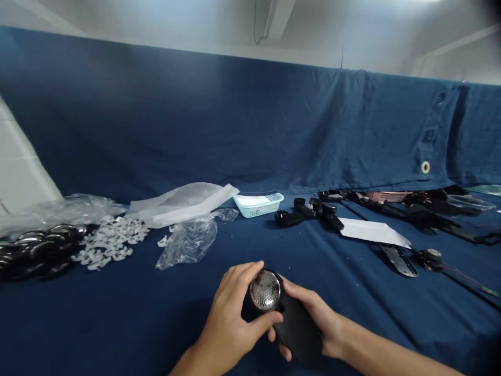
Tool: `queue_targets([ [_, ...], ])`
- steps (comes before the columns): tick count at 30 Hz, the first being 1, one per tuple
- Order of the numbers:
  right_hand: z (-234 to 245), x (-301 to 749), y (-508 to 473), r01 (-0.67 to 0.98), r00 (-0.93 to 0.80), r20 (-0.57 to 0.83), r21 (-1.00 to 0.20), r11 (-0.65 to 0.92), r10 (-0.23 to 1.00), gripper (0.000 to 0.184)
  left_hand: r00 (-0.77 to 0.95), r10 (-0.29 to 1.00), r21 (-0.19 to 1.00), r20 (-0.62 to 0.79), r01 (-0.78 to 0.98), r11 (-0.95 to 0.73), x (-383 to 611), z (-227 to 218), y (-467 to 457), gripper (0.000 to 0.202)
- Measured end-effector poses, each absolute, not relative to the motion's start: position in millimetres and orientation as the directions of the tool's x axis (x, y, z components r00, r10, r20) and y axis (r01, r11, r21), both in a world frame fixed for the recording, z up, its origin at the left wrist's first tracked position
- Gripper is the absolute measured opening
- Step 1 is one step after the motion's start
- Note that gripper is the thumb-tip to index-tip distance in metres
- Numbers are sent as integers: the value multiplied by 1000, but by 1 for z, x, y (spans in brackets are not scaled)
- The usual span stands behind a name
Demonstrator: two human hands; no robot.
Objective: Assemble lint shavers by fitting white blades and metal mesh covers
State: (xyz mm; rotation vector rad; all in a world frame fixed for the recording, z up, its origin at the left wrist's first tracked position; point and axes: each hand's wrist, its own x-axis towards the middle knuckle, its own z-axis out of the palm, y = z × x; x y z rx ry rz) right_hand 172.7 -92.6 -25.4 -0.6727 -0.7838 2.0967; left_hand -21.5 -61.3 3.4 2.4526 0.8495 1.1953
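Observation:
A black fabric shaver (299, 324) is held between both hands above the blue cloth, its round metal mesh head (265, 290) facing up toward me. My left hand (235, 313) curls round the head, with the thumb along its near side and the fingers on the far side. Wrapped about the handle from the right is my right hand (317, 313); its thumb lies near the head and its fingertips show beneath. The underside of the shaver is hidden.
Small white plastic parts (113, 240) lie left beside glossy black pieces (39, 248) and clear plastic bags (190, 240). Further back stands a light blue basket (258, 206). Black shaver bodies (297, 214), a white paper (373, 231) and a wired part (432, 256) lie right.

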Motion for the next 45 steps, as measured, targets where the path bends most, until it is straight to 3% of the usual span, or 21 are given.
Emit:
queue_targets([
  [5, -11, 155, -97, -476, -507, -115, -789, -389, 854, 52, 479, 619, 460, 622, 416, -784, -41, 4, -63, 79],
  [13, 7, 145, -103, -378, -308, -101, -900, -219, 946, 73, 565, 606, 401, 560, 455, -795, -57, 4, -49, 61],
  [18, 6, 154, -74, -294, -283, -56, -945, -142, 957, 59, 564, 632, 410, 531, 482, -774, -56, -3, -9, 59],
  [21, -1, 158, -49, -244, -304, -21, -965, -99, 952, 63, 590, 631, 405, 504, 484, -776, -58, -9, 19, 66],
  [32, -20, 160, -17, -284, -352, -156, -922, -264, 923, 70, 640, 666, 428, 383, 516, -742, -70, -37, 43, 98],
  [37, -26, 162, -15, -246, -326, -203, -925, -290, 923, 75, 684, 655, 422, 320, 516, -745, -71, -31, 48, 94],
  [45, -46, 145, -22, -328, -186, -133, -926, -190, 973, 74, 695, 667, 425, 271, 535, -730, -75, -21, 44, 81],
])
